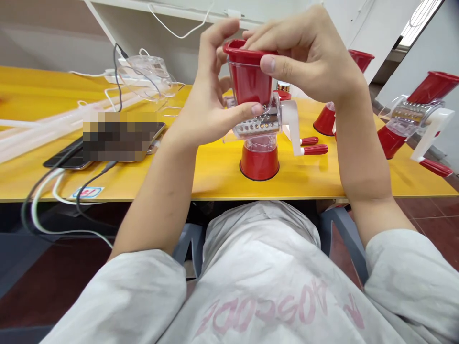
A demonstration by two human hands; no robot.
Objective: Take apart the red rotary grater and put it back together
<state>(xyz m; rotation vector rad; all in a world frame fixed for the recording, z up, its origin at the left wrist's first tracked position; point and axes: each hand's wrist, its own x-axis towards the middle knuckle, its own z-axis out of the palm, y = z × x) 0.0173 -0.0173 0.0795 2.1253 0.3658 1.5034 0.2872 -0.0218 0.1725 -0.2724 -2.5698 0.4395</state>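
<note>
"Well, biggest first: what carries everything?"

"A long yellow tabletop (215, 184). Near its front edge stands an upright rotary grater of clear plastic, red plastic and perforated metal (260, 120), with similar graters (407, 112) off to the right."

"And the hands?"

"Both are busy. The bare left hand (210, 105) has its grip around the side of the grater, thumb across the front. The bare right hand (310, 62) has its grip on the rim of the red plastic cup-shaped piece (251, 81), thumb outside, fingers over the mouth."

"Where does that piece sit?"

"At the top of the grater, apparently nested in the clear chute. I'd judge the step as settling or steadying it there."

"How is that done well?"

"Bear down evenly, in line with the chute, so the round red base (259, 162) doesn't rock. Mind the left thumb too: it lies right by the holes of the silvery metal drum (251, 126)."

"What about the bent white plastic crank (294, 129)?"

"Neither hand is on it. Best leave its slim red handle (315, 150) still while the fingers are that close"
</note>
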